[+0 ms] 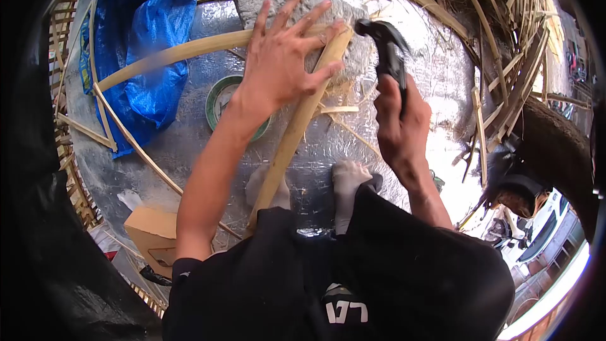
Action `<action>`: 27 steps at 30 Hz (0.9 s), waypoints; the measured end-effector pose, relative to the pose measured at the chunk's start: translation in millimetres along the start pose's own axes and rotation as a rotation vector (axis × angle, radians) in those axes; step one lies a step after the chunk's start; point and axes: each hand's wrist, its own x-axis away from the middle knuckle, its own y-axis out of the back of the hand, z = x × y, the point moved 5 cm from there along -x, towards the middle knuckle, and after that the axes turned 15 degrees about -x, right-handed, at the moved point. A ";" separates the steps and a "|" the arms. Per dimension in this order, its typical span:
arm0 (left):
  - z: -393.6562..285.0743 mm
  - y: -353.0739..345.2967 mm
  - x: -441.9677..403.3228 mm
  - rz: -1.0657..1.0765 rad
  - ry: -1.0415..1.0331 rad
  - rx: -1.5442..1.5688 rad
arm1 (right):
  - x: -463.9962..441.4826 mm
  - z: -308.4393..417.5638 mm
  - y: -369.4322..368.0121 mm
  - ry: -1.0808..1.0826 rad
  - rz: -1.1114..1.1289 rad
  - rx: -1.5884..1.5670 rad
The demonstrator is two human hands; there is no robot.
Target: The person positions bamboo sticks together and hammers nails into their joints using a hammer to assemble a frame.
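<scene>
My left hand [278,66] lies with its fingers spread over two bamboo strips, its thumb across the straight one. That straight bamboo strip [293,136] slants from my lap up to a rough grey stone block [265,3]. A curved bamboo strip [183,52] runs in from the left, under my left hand, and meets the straight one near its upper end. My right hand [404,123] grips a black hammer [391,63]. The hammer's head is blurred and stands just right of the strips' meeting point; I cannot tell whether it touches.
A blue tarp [142,44] lies at upper left, and a green-rimmed round container [214,98] sits partly behind my left forearm. Bamboo pieces [517,69] pile up at the right, beside a thick log [555,142]. A cardboard box [151,230] stands at lower left. My feet [347,180] rest on the silvery floor sheet.
</scene>
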 end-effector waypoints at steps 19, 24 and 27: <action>7.5 3.3 1.3 -0.064 0.056 0.089 | -8.3 -6.3 -20.4 -0.079 0.119 0.098; 3.8 -1.8 6.9 -0.071 0.050 0.113 | 15.5 -26.7 -10.5 0.161 -0.206 -0.276; 7.3 2.3 -1.6 -0.117 0.041 0.087 | -5.0 -4.3 -13.8 0.067 0.002 0.016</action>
